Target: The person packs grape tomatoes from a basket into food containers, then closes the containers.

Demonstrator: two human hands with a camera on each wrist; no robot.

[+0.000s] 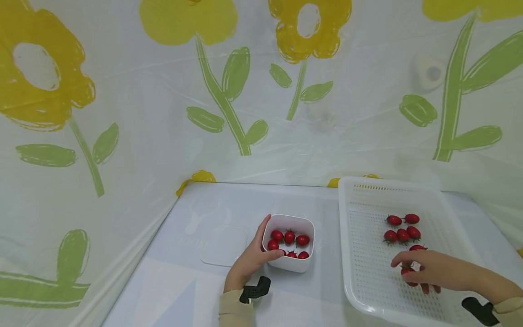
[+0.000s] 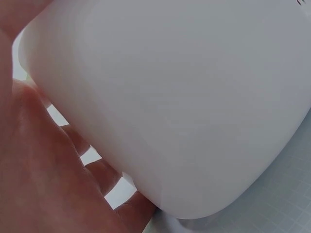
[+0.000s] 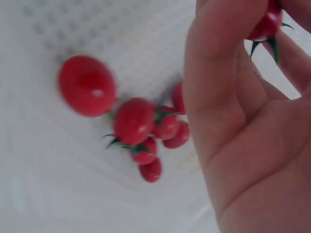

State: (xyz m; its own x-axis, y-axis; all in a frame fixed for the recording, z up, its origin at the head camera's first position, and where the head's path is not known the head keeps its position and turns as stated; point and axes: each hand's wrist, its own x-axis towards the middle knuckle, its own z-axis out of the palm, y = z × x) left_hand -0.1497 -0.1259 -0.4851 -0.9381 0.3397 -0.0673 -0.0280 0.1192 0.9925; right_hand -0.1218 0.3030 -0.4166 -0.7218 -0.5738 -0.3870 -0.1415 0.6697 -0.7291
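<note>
On the left a flat white lid (image 1: 223, 246) lies on the tabletop (image 1: 196, 290). Just right of it, your left hand (image 1: 250, 260) cups the white tub (image 1: 289, 267), fingers curled around its near-left wall; several cherry tomatoes (image 1: 289, 237) sit inside. Further right, in the perforated white basket (image 1: 367, 272), your right hand (image 1: 429, 270) has its fingers pinched on one tomato (image 3: 266, 23), with the loose cluster (image 1: 402, 234) just beyond your fingertips. The tub lies to the left of that held tomato, well apart.
</note>
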